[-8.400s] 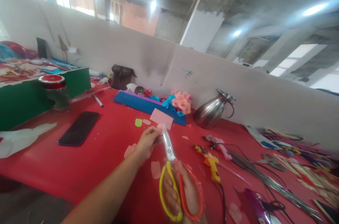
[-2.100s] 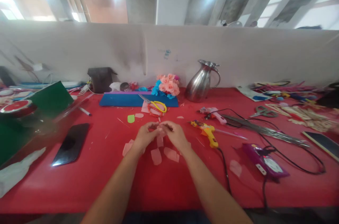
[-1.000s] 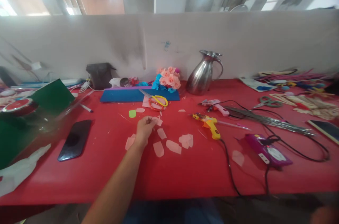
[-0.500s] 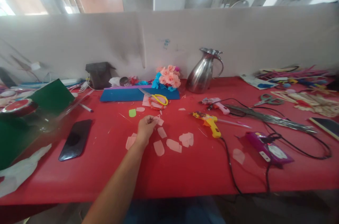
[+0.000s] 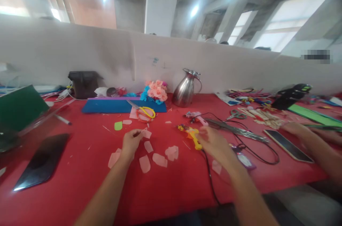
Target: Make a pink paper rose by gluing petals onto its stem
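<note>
My left hand (image 5: 130, 144) pinches a small pink paper petal (image 5: 146, 133) between thumb and fingertips, just above the table. Several more cut pink petals (image 5: 144, 164) lie around that hand. On the right, my right hand (image 5: 215, 143) has its fingers round the handle of a yellow hot glue gun (image 5: 196, 140), which rests on the table with its nozzle pointing left. The hand covers part of the handle. Beyond the petals, yellow-handled scissors (image 5: 146, 111) lie partly on a blue board (image 5: 107, 106). A bunch of pink and blue paper flowers (image 5: 157, 91) stands behind them.
A steel jug (image 5: 184, 90) stands at the back of the red table (image 5: 165, 190). A pink glue gun (image 5: 200, 119), wire stems (image 5: 237, 130) and black cables lie to the right. Another person's arm (image 5: 310, 138) reaches in beside a phone (image 5: 288, 146). A dark phone (image 5: 44, 162) lies left.
My right hand has come into view and reached the yellow glue gun. My left hand still holds the petal. The view has turned right, bringing in another person's arms.
</note>
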### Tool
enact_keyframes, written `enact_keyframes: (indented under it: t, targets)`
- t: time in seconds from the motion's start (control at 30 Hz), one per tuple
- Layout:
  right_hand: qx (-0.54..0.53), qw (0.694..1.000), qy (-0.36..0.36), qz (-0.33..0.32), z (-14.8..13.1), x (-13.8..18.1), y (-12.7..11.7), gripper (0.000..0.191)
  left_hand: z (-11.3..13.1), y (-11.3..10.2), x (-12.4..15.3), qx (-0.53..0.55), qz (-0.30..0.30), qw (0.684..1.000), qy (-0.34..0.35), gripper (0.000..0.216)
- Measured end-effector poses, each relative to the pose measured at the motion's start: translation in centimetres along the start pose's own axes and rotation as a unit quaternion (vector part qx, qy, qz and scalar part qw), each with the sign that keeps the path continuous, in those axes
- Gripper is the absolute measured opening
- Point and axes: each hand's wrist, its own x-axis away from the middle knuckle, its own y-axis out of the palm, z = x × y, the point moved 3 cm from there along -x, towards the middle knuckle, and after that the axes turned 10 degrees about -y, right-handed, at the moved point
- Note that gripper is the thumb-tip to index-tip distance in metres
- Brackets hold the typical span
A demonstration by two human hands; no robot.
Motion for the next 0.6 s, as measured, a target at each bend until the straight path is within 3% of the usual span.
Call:
enact_keyframes:
  t: [0.17, 0.3, 0.37, 0.43, 0.5, 0.53, 0.6]
  targets:
    - [0.069, 0.990, 0.049, -0.110, 0.9, -1.1, 4.2, 0.016, 0.0, 0.2, -0.5, 0.041, -0.013, 0.999, 0.001, 0.021]
    - [-0.035, 0.988, 0.104, -0.105, 1.2, -1.6, 5.1, 0.016, -0.2, 0.0, -0.9, 0.011, 0.000, 1.000, -0.002, 0.016]
    - [-0.139, 0.978, 0.127, -0.089, 0.7, -1.3, 4.9, 0.019, -0.5, -0.2, -1.2, -0.024, 0.004, 1.000, 0.005, 0.012]
    - [-0.294, 0.942, 0.142, -0.070, -0.3, -0.8, 4.7, 0.024, -0.7, -0.2, -1.6, -0.063, 0.003, 0.998, 0.020, 0.009]
    - [-0.448, 0.882, 0.127, -0.075, -1.8, -0.4, 4.5, 0.029, -0.8, -0.3, -1.9, -0.100, 0.010, 0.994, 0.039, 0.009]
    - [-0.494, 0.859, 0.105, -0.087, -2.6, -0.3, 4.5, 0.031, -0.8, -0.3, -2.0, -0.117, 0.018, 0.992, 0.046, 0.012]
    - [-0.524, 0.842, 0.067, -0.106, -4.1, -0.2, 4.4, 0.032, -0.6, -0.3, -2.1, -0.143, 0.035, 0.988, 0.052, 0.016]
